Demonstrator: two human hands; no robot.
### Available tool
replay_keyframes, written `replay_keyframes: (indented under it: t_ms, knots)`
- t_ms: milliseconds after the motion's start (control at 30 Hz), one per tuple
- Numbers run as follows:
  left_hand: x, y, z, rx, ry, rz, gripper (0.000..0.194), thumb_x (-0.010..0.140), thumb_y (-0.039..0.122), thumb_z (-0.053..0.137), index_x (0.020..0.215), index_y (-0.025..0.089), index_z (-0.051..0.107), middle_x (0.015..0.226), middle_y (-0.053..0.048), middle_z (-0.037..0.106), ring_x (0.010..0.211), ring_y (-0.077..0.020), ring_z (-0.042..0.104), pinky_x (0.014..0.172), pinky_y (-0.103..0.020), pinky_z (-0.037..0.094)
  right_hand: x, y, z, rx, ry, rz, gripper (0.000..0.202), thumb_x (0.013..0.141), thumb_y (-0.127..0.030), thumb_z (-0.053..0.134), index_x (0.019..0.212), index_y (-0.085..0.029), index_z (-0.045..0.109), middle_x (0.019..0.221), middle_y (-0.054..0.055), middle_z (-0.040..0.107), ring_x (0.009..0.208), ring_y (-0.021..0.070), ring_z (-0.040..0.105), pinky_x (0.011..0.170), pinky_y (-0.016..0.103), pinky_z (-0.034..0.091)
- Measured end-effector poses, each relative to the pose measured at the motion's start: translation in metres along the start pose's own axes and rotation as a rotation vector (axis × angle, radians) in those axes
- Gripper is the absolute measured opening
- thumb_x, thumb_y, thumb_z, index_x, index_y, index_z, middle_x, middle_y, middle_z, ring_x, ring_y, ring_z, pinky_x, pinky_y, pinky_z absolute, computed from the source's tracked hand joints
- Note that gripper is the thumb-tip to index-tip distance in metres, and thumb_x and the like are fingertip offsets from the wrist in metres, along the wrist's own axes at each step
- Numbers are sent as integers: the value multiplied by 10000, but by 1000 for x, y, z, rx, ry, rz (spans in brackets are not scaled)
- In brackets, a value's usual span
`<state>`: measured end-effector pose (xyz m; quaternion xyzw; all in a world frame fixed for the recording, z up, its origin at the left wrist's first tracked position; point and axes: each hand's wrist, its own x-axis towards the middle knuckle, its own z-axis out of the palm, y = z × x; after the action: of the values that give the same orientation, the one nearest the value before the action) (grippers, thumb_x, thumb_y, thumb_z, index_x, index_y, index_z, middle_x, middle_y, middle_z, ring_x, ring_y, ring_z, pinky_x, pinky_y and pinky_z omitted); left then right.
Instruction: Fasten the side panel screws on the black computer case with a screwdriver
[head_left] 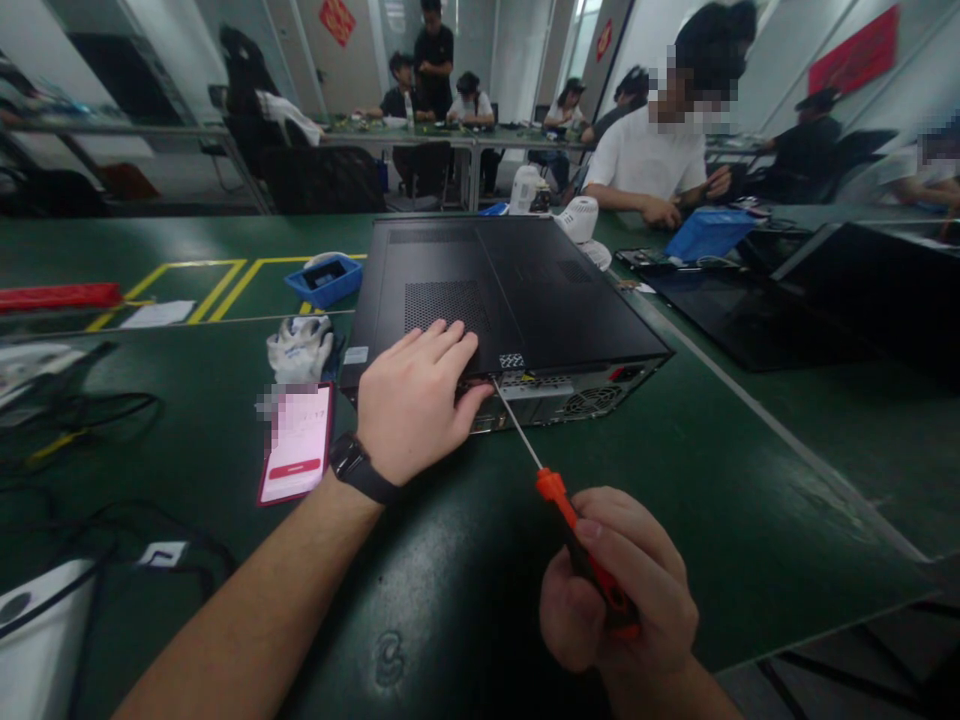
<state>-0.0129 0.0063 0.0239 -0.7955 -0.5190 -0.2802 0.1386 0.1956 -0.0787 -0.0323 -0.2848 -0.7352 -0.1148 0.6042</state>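
A black desktop computer case (540, 290) lies on its side on the green table, its rear panel with a fan grille facing me. My left hand (416, 400) rests on the top cover near the rear edge, fingers stretched out flat. Its thumb reaches down by the rear panel, close to the screwdriver's tip. My right hand (622, 580) is wrapped around the handle of an orange and black screwdriver (551, 485). The thin shaft points away from me, and its tip meets the upper rear edge of the case. What the tip touches is too small to make out.
Left of the case are a phone (300, 445), work gloves (301, 348) and a blue tray (324, 282). Cables and a white device (45, 630) lie at the near left. Dark panels (757, 300) lie at right. Across the table sits a person in a white shirt (649, 155).
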Motion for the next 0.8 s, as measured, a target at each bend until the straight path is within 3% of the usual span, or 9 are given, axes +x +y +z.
replay_keyframes:
  t_ms: [233, 400, 600, 800]
  knots:
    - [0, 0, 0, 6, 3, 4, 458, 980, 344, 687, 1379, 120, 687, 1478, -153, 694, 1403, -347, 639, 1203, -519, 508, -2, 5, 12, -34, 192, -93, 300, 959, -213, 586, 1184, -62, 714, 904, 89, 682, 765, 191, 673, 608, 358, 632]
    - [0, 0, 0, 3, 10, 6, 457, 976, 345, 693, 1372, 116, 691, 1473, -158, 697, 1399, -352, 642, 1198, -516, 512, -3, 6, 12, -29, 191, -39, 270, 941, -176, 608, 1184, -104, 700, 850, 50, 665, 700, 162, 631, 561, 336, 625]
    - [0, 0, 0, 0, 7, -3, 453, 974, 339, 696, 1369, 119, 692, 1471, -162, 697, 1404, -354, 638, 1201, -523, 509, -1, 4, 11, -95, 167, -50, 254, 993, -311, 505, 1078, -163, 693, 816, 60, 663, 704, 203, 677, 581, 394, 655]
    - [-1, 0, 1, 2, 10, 2, 460, 977, 342, 690, 1375, 113, 691, 1472, -168, 695, 1396, -357, 644, 1196, -523, 513, 2, -3, 8, -37, 105, 36, 239, 884, -242, 575, 1085, -166, 679, 860, 54, 676, 704, 187, 674, 591, 384, 655]
